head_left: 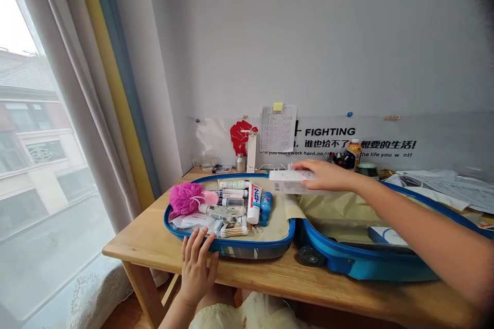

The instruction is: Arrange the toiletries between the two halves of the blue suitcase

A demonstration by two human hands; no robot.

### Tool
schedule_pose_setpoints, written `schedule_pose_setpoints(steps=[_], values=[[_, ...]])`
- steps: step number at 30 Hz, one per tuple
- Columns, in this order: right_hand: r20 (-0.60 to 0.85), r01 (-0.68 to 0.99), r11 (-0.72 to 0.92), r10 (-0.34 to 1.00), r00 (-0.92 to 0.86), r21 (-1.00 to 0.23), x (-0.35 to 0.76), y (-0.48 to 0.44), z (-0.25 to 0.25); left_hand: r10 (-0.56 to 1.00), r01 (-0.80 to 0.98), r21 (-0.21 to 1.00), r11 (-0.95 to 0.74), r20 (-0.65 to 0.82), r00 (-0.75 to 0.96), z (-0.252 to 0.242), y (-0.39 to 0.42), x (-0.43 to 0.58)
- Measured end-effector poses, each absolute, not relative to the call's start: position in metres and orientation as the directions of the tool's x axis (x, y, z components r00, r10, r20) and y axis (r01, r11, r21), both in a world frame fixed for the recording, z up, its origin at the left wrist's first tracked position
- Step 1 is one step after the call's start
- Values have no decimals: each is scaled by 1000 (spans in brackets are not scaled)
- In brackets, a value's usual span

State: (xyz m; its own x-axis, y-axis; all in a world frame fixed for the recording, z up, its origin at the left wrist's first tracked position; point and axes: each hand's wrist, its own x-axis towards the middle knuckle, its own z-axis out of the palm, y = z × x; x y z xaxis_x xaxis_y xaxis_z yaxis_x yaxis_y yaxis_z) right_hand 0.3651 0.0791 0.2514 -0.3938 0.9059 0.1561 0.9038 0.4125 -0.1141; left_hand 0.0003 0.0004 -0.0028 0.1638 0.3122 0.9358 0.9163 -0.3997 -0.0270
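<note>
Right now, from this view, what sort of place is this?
Likely a bedroom or home study: a wooden desk by a curtained window, a motivational wall sticker, and an open suitcase holding toiletries.

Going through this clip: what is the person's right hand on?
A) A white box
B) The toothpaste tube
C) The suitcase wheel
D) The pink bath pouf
A. The right hand is on top of the white box, above the open blue suitcase, well away from the other items.
</note>
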Motion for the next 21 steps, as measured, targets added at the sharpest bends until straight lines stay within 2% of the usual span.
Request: schedule_pose_setpoints(steps=[4, 10, 21], values=[[247, 860, 498, 852, -462, -110, 284, 97, 241, 329, 919, -10, -395, 932, 151, -5, 1, -1], [262, 806, 583, 797, -544, -99, 190, 122, 201, 313, 916, -33, -401, 934, 171, -3, 1, 0], [267, 728, 666, 740, -618, -163, 160, 125, 162, 335, 923, -32, -383, 926, 171, -7, 2, -2]])
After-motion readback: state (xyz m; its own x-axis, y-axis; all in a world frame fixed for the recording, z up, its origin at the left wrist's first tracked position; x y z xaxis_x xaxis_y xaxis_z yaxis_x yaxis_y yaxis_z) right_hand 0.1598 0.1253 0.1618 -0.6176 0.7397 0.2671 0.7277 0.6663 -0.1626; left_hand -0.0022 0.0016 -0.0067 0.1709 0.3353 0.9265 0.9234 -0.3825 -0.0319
